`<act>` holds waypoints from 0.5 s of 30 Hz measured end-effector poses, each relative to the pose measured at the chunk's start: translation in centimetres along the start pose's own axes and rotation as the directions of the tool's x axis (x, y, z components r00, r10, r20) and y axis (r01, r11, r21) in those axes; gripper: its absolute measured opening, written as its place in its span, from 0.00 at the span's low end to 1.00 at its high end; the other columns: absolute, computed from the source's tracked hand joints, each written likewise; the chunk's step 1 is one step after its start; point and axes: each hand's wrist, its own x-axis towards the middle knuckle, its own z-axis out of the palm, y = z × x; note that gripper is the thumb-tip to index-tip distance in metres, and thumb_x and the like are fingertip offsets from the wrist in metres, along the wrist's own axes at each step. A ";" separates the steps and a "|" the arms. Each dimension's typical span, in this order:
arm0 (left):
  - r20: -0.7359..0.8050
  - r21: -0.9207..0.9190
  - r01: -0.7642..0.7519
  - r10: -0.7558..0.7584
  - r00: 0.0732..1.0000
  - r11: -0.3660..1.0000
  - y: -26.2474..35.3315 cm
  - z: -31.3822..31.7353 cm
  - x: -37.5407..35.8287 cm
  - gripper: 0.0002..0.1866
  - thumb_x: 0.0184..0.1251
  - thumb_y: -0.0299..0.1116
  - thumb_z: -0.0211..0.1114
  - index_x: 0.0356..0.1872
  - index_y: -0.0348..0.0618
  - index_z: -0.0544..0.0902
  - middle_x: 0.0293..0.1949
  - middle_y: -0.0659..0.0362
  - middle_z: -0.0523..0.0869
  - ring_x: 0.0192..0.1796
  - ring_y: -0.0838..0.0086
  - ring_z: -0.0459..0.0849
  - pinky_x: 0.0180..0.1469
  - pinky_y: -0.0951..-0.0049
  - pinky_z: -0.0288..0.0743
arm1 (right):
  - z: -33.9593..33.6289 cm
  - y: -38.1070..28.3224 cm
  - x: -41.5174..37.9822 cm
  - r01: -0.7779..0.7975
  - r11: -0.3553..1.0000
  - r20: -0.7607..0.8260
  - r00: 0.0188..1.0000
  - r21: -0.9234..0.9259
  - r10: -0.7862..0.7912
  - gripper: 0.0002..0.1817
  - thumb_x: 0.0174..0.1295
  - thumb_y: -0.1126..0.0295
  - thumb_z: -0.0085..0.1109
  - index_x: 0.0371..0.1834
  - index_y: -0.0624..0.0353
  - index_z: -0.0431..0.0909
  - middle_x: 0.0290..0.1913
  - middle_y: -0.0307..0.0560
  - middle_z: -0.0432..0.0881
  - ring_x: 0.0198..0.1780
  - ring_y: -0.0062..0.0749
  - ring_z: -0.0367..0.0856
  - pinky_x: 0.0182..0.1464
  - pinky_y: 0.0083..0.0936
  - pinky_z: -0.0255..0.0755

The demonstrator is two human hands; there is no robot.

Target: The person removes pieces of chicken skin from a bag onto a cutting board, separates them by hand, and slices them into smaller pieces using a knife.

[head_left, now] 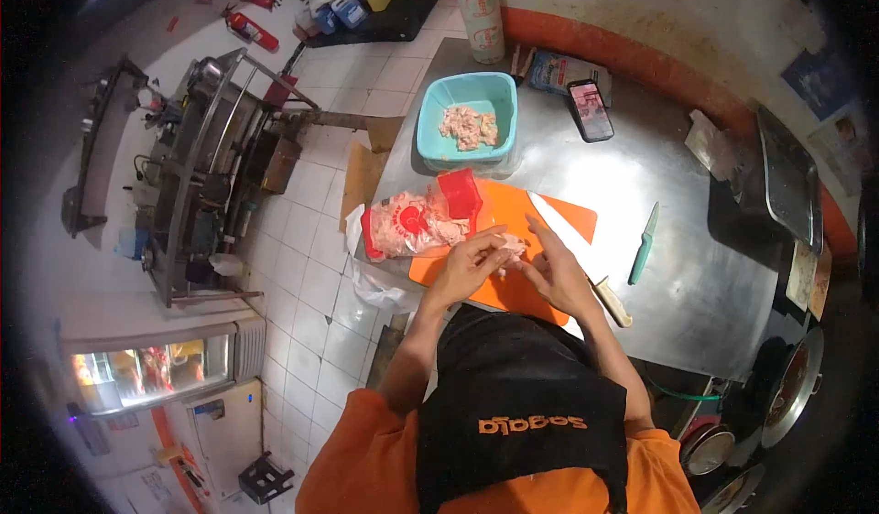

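Observation:
A small piece of raw chicken lies between my hands above an orange cutting board. The thumb and fingers of my left hand are closed on its near side. My right hand is on the other side, its fingers stretched and apart and its thumb close against the meat; exact contact is hard to see. To the left, an open red-and-clear plastic bag of raw chicken overlaps the board. A large knife with a pale handle lies by my right hand, partly across the board.
A turquoise tub holding cut meat stands at the back left of the steel table. A phone lies behind, and a green-handled knife to the right. A dark tray leans near the wall; pans are at far right.

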 end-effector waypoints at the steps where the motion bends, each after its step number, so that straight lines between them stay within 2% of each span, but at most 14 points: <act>1: -0.010 0.076 -0.012 0.013 1.000 0.997 0.4 0.3 -0.1 0.10 0.77 0.27 0.66 0.53 0.33 0.84 0.65 0.51 0.79 0.58 0.74 0.85 0.57 0.77 0.81 | 0.3 -0.1 0.3 0.018 0.998 0.056 0.998 0.053 -0.021 0.20 0.68 0.69 0.67 0.60 0.64 0.79 0.52 0.59 0.84 0.43 0.43 0.86 0.48 0.33 0.79; 2: 0.006 0.085 -0.010 0.010 1.000 0.996 0.7 0.5 -0.3 0.10 0.77 0.27 0.66 0.53 0.33 0.84 0.65 0.51 0.79 0.58 0.74 0.85 0.57 0.77 0.81 | 0.6 -0.1 0.4 0.035 0.994 0.109 0.993 0.107 -0.046 0.20 0.68 0.69 0.66 0.60 0.65 0.78 0.56 0.62 0.83 0.48 0.46 0.87 0.52 0.35 0.80; 3: -0.025 0.188 -0.078 0.085 0.996 0.979 1.0 0.6 -0.4 0.10 0.77 0.27 0.66 0.53 0.33 0.84 0.65 0.51 0.79 0.60 0.74 0.84 0.57 0.77 0.80 | 1.1 0.3 0.3 -0.003 0.988 0.096 0.995 0.152 -0.012 0.17 0.70 0.70 0.65 0.57 0.66 0.79 0.51 0.60 0.86 0.46 0.46 0.89 0.50 0.35 0.81; 4: -0.050 0.290 -0.145 0.167 0.985 0.946 1.2 0.6 -0.5 0.10 0.77 0.27 0.66 0.53 0.33 0.85 0.64 0.52 0.80 0.61 0.74 0.84 0.58 0.77 0.80 | 1.2 0.7 0.1 0.000 0.988 0.080 0.997 0.156 -0.013 0.17 0.70 0.70 0.65 0.57 0.66 0.79 0.51 0.60 0.86 0.46 0.46 0.89 0.50 0.35 0.81; 5: -0.057 0.484 -0.277 0.345 0.937 0.830 0.1 0.1 -0.2 0.09 0.77 0.28 0.67 0.50 0.33 0.85 0.59 0.54 0.82 0.57 0.77 0.85 0.55 0.76 0.81 | 1.3 0.9 0.1 -0.077 0.985 0.085 0.994 0.154 0.064 0.16 0.70 0.70 0.65 0.56 0.67 0.79 0.46 0.58 0.87 0.42 0.44 0.89 0.47 0.34 0.81; 6: -0.043 0.490 -0.287 0.351 0.935 0.823 -0.5 -0.3 -0.1 0.09 0.77 0.28 0.67 0.50 0.33 0.85 0.59 0.54 0.82 0.57 0.77 0.85 0.55 0.76 0.81 | 1.4 0.9 0.2 -0.152 0.976 0.089 0.986 0.153 0.140 0.14 0.70 0.71 0.65 0.54 0.67 0.79 0.42 0.56 0.88 0.38 0.42 0.90 0.44 0.33 0.82; 7: -0.126 0.316 -0.212 0.262 0.957 0.925 -0.8 -0.4 -0.2 0.09 0.77 0.31 0.68 0.48 0.34 0.85 0.56 0.55 0.83 0.52 0.78 0.84 0.54 0.76 0.80 | 1.6 1.1 0.3 -0.148 0.976 0.076 0.988 0.158 0.137 0.14 0.70 0.71 0.65 0.54 0.67 0.79 0.42 0.56 0.88 0.38 0.42 0.90 0.44 0.33 0.82; 8: -0.188 0.123 -0.130 0.152 0.970 0.984 -1.2 -0.7 -0.4 0.10 0.78 0.33 0.68 0.46 0.34 0.85 0.53 0.56 0.84 0.48 0.79 0.83 0.53 0.76 0.79 | 1.9 1.6 0.2 -0.168 0.957 0.057 0.986 0.238 0.159 0.14 0.70 0.70 0.66 0.52 0.66 0.79 0.38 0.53 0.88 0.35 0.37 0.89 0.40 0.30 0.81; 9: -0.215 0.064 0.064 -0.049 0.975 0.996 -0.1 -0.7 -0.8 0.10 0.81 0.35 0.65 0.46 0.36 0.85 0.48 0.59 0.84 0.47 0.80 0.82 0.52 0.77 0.78 | 2.1 1.3 0.3 -0.187 0.929 0.040 0.982 0.318 0.184 0.13 0.70 0.70 0.67 0.51 0.66 0.79 0.34 0.49 0.88 0.32 0.32 0.88 0.37 0.27 0.80; 10: -0.203 0.069 0.067 -0.052 0.978 0.995 -0.7 -1.0 -0.7 0.10 0.81 0.35 0.65 0.46 0.36 0.85 0.48 0.59 0.84 0.47 0.80 0.82 0.52 0.77 0.78 | 2.2 1.1 0.3 -0.190 0.927 0.029 0.981 0.323 0.191 0.13 0.70 0.70 0.67 0.51 0.66 0.79 0.34 0.49 0.88 0.32 0.32 0.88 0.37 0.27 0.80; 12: -0.175 -0.361 -0.010 -0.058 0.983 0.933 -1.7 -0.9 -0.7 0.11 0.83 0.36 0.61 0.50 0.39 0.84 0.48 0.61 0.84 0.48 0.81 0.82 0.52 0.75 0.79 | 1.8 0.4 0.3 -0.273 0.874 0.116 0.962 0.402 0.247 0.14 0.69 0.68 0.70 0.51 0.65 0.80 0.34 0.44 0.87 0.33 0.23 0.86 0.34 0.22 0.78; 13: -0.171 -0.372 -0.003 -0.066 0.983 0.928 -1.5 -0.5 -0.7 0.11 0.83 0.36 0.61 0.50 0.39 0.84 0.48 0.61 0.84 0.48 0.81 0.82 0.52 0.75 0.79 | 1.3 0.1 0.2 -0.284 0.874 0.118 0.959 0.394 0.258 0.14 0.69 0.68 0.70 0.51 0.65 0.80 0.34 0.44 0.87 0.33 0.23 0.86 0.34 0.22 0.78; 15: -0.281 -0.593 -0.079 -0.113 0.953 0.802 -0.3 0.4 -0.4 0.12 0.83 0.37 0.61 0.53 0.39 0.82 0.48 0.63 0.84 0.49 0.81 0.82 0.53 0.74 0.79 | 0.5 -0.1 0.1 -0.361 0.848 0.157 0.933 0.389 0.325 0.13 0.70 0.67 0.70 0.49 0.65 0.82 0.35 0.41 0.87 0.33 0.21 0.85 0.31 0.20 0.77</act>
